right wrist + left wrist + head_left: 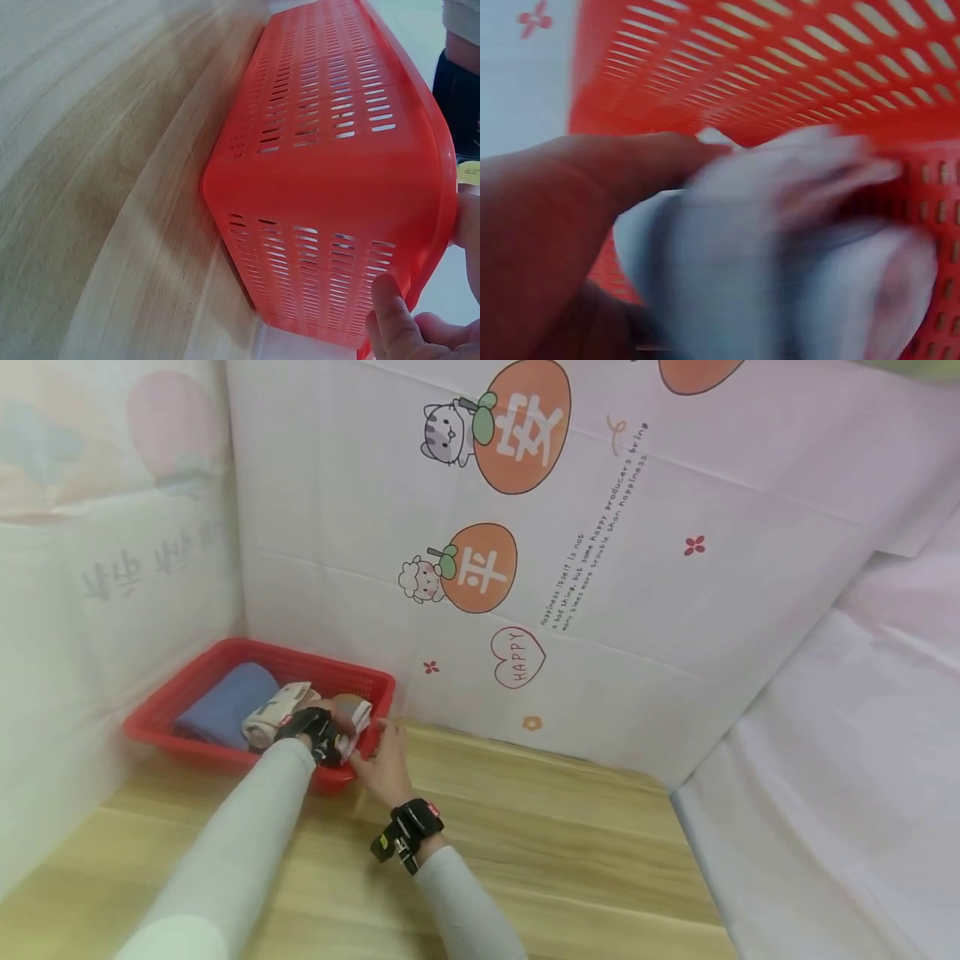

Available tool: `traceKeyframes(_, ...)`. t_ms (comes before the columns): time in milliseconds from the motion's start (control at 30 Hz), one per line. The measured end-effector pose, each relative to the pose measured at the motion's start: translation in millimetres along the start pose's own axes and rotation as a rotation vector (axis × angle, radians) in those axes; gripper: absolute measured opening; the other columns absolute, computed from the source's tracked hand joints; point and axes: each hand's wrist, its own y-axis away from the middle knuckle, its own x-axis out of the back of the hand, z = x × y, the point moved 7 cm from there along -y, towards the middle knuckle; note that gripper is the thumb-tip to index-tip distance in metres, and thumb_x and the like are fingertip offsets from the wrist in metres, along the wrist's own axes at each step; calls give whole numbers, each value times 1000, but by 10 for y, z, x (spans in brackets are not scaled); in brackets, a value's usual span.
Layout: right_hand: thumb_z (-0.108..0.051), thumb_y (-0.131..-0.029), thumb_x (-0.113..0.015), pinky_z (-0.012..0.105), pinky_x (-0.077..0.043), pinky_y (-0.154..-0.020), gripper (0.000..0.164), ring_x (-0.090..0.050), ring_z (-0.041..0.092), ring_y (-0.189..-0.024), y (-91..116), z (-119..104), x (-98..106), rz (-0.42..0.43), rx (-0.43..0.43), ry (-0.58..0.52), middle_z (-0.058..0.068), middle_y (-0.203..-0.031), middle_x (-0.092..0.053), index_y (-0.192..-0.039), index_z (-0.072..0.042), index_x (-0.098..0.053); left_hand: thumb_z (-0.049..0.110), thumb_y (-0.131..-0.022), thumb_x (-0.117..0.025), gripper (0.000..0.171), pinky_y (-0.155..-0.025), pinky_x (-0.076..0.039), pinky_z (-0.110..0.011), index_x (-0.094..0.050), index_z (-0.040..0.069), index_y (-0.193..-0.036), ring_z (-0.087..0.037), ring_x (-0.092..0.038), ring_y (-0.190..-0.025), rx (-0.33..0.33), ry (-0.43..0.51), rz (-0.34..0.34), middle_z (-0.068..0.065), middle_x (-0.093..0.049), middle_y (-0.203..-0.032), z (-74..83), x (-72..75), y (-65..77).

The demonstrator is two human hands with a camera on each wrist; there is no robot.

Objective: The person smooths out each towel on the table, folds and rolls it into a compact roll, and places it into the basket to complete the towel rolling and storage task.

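A red plastic basket (172, 745) stands on the wooden table against the back wall. Inside it are a blue rolled cloth (225, 703), a cream patterned cloth roll (273, 714) and a white and grey cloth (362, 714). My left hand (343, 720) reaches into the basket's right end. In the left wrist view its thumb and fingers hold a white and grey rolled cloth (735, 255), blurred there. My right hand (386, 768) grips the basket's right rim, fingers outside, as the right wrist view shows by the fingers (397, 319) against the slotted wall.
White printed sheeting (360, 527) hangs behind and on the left, close to the basket. Wooden tabletop (570, 835) extends to the right of the basket. More white sheeting (840, 760) borders the table's right edge.
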Motion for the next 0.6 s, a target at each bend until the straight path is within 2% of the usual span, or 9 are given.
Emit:
traceKeyframes(67, -10, -88, -74, 24, -54, -84, 60, -57, 17, -104, 22, 22, 24, -1, -15, -6, 10, -127, -44, -140, -2, -45, 14, -83, -78, 42, -103, -45, -57, -73, 10, -124, -34, -55, -109, -28, -4, -28, -14, -70, -113, 40, -54, 34)
traceKeyframes(100, -10, -89, -74, 24, -54, -84, 58, -57, 18, -105, 29, 33, 37, -5, -22, -7, 10, -128, -44, -140, -2, -46, 13, -83, -79, 42, -103, -45, -57, -74, 11, -124, -34, -56, -109, -67, -50, -38, -13, -72, -112, 76, -72, 44)
traceKeyframes(133, -10, -89, -73, 24, -53, -85, 57, -57, 19, -107, 34, 43, 50, -9, -27, -8, 10, -130, -43, -139, -2, -47, 14, -84, -79, 41, -105, -44, -57, -74, 12, -124, -33, -56, -110, -75, -56, -35, -12, -72, -113, 97, -79, 46)
traceKeyframes(233, -11, -91, -74, 23, -53, -86, 54, -57, 20, -109, 32, 72, 91, -16, -30, -16, 10, -134, -41, -138, 0, -50, 20, -88, -75, 43, -106, -43, -56, -70, 7, -128, -34, -54, -111, -45, 1, -48, -15, -70, -116, 144, -87, 20)
traceKeyframes(300, -11, -91, -73, 23, -53, -88, 54, -57, 20, -110, 22, 87, 111, -19, -16, -5, 10, -137, -41, -138, 3, -51, 26, -91, -71, 43, -99, -48, -52, -69, 1, -126, -33, -57, -104, -43, -31, -20, -17, -69, -111, 178, -64, -27)
traceKeyframes(367, -11, -93, -71, 24, -54, -89, 52, -57, 20, -110, 15, 103, 125, -33, -9, -12, 10, -139, -41, -139, 5, -52, 30, -94, -66, 46, -92, -51, -51, -66, -5, -123, -34, -59, -98, -61, -50, 39, -21, -67, -108, 221, -30, -54)
traceKeyframes(467, -11, -96, -66, 28, -54, -93, 48, -56, 24, -113, 33, 155, 178, -57, 13, -35, 14, -140, -44, -139, 5, -53, 31, -96, -62, 48, -87, -53, -53, -64, -10, -122, -38, -65, -98, -201, -153, 212, -26, -69, -110, 370, -10, 21)
traceKeyframes(533, -12, -98, -63, 32, -54, -96, 48, -56, 29, -117, 81, 207, 258, -66, 29, -41, 17, -141, -46, -140, 5, -52, 26, -97, -61, 45, -93, -51, -57, -62, -9, -125, -42, -63, -108, -326, -127, 348, -28, -66, -119, 475, -50, 179)
traceKeyframes(600, -15, -98, -62, 36, -53, -99, 48, -57, 35, -120, 169, 264, 383, -63, 49, -24, 20, -140, -48, -141, 5, -52, 21, -96, -64, 42, -97, -48, -60, -61, -7, -126, -45, -59, -116, -468, -86, 476, -28, -63, -124, 568, -137, 410)
